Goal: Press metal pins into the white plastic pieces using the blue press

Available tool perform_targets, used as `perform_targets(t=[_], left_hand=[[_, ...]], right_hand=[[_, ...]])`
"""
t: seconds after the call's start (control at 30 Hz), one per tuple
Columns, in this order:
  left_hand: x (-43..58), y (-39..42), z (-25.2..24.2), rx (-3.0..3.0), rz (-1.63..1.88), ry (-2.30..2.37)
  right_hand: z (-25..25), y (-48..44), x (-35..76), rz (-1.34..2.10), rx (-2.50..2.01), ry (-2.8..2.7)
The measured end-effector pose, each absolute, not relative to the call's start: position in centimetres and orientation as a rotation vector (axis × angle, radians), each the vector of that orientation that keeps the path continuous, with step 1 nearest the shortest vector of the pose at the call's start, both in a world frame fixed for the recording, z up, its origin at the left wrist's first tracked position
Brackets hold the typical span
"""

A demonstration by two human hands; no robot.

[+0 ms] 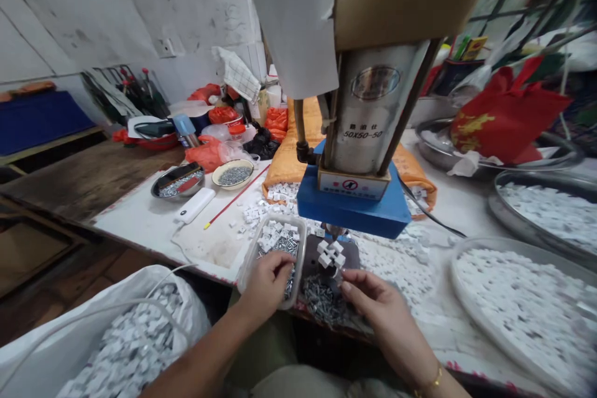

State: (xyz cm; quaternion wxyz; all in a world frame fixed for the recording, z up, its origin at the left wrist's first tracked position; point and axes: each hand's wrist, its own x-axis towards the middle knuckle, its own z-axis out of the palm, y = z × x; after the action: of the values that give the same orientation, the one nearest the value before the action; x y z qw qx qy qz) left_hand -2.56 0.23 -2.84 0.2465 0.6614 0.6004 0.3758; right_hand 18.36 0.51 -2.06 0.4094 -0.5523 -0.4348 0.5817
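Note:
My left hand [267, 281] is over a clear plastic tub [302, 261] that holds small steel nails [280, 242] and white plastic pieces. Its thumb and fingers are curled together, and whatever may be between them is hidden. On the right, my right hand [389, 308] pinches thumb and forefinger at the edge of a small white plastic piece, beside a cluster of white plastic blocks [331, 255] under the press head. The blue-based press [352, 208] stands just above both hands. Loose nails [321, 300] lie heaped in front of the cluster.
A white sack [196, 311] full of white pieces stands at the lower left. Wide trays [461, 261] of white pieces fill the right side. Farther back are a metal bowl [156, 186], a nail dish [215, 177], a red stick [237, 196] and an orange sack [280, 168].

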Motion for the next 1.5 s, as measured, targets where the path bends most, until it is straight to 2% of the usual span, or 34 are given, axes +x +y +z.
perform_targets(t=[0.1, 0.23, 0.4, 0.77, 1.03, 1.5], left_hand=[[-0.3, -0.5, -1.0, 1.811, 1.12, 1.384], [2.1, -0.9, -0.2, 1.776, 1.142, 1.333], [2.5, -1.3, -0.4, 1.791, 0.975, 1.301], [2.5, -1.3, 0.4, 1.819, 0.884, 1.42], [2.4, -1.1, -0.3, 1.449, 0.9, 1.334], [1.9, -1.5, 0.8, 1.855, 0.873, 1.394]], right_hand=[[-2.1, 0.2, 17.8, 1.519, -1.321, -0.988], [-2.3, -0.4, 17.6, 1.588, -1.235, -0.852], [-2.1, -0.6, 17.4, 1.596, -1.178, -0.759], [-1.3, -0.6, 16.8, 1.451, -1.266, -0.889], [-3.1, -0.8, 16.7, 1.26, -1.259, -1.059], [-1.5, -0.9, 16.5, 1.624, -1.236, -0.749]])
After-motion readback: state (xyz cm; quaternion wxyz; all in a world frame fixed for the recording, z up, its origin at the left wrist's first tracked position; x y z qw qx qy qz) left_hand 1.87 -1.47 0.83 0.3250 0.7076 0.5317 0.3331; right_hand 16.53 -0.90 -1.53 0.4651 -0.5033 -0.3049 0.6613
